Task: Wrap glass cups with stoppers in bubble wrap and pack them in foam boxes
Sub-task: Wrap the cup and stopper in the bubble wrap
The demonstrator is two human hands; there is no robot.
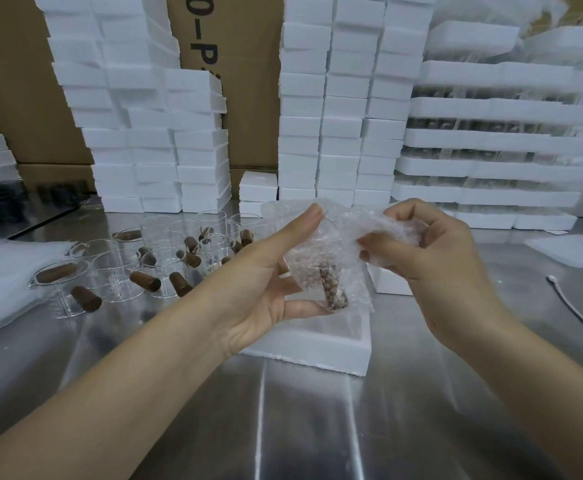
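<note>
Left hand (266, 282) and right hand (435, 268) raised together, fingers (382, 241) pinching.

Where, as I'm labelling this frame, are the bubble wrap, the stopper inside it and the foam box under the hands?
bubble wrap (335, 244): head view, crumpled middle of the sheet.
stopper (333, 292): head view, brown body seen through the wrap.
foam box (304, 351): head view, front wall.
</note>
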